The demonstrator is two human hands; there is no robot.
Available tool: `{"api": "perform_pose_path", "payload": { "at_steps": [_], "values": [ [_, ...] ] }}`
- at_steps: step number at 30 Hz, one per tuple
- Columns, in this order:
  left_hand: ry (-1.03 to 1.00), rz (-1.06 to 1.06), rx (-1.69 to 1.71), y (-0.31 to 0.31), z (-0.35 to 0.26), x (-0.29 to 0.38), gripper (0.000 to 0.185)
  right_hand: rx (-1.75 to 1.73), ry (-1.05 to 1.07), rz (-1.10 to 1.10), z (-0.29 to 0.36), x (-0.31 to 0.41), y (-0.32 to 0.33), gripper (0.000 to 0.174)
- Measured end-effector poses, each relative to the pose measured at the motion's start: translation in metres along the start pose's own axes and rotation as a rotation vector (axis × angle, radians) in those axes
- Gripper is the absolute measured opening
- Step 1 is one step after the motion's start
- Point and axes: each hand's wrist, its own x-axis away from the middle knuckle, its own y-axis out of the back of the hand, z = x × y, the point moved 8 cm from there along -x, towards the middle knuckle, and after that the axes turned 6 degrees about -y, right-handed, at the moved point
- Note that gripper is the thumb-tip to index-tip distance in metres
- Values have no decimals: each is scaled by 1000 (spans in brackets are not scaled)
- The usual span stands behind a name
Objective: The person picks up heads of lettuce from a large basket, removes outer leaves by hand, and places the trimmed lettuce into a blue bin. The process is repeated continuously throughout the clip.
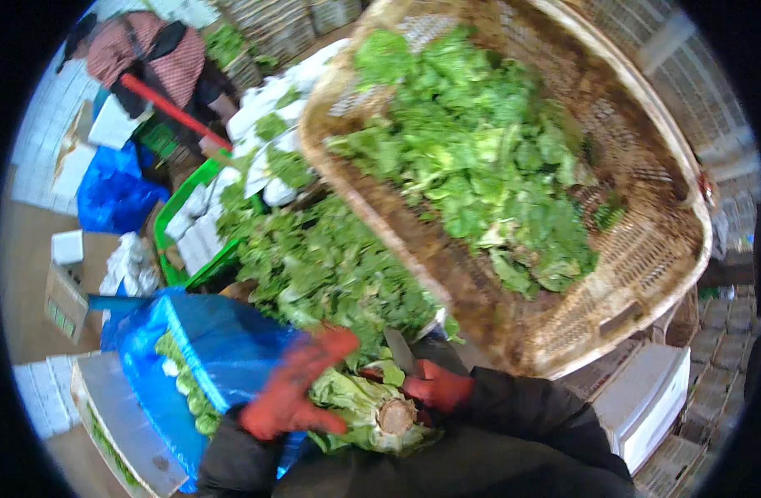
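A head of lettuce (368, 411) with a cut brown stem end lies against my front, its stem facing up towards me. My left hand (306, 386), in a red-orange glove, is spread at its left side, fingers apart and partly blurred. In my right hand (439, 386), gloved alike, is a knife (400, 350) with a broad blade, angled up and left beside the lettuce. Beyond both hands spreads a pile of loose green leaves (349, 267).
A dirty plastic basket (380, 218) with lettuce leaves stands tilted ahead right. A blue plastic bag (225, 342) holding lettuce lies left. A green crate (162, 230) holds white-wrapped bundles. At upper left another person (150, 56) bends over. A white foam box (654, 404) stands right.
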Motion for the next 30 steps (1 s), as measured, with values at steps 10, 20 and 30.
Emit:
{"api": "perform_pose_path", "payload": {
  "at_steps": [10,20,30],
  "values": [
    [536,-400,1082,-95,156,133,53,1796,396,-61,48,-72,-22,29],
    [69,-794,990,10,84,104,76,-161,195,-156,29,-90,73,61],
    [341,-637,-553,17,55,134,63,921,607,-755,150,-40,88,69]
  ]
}}
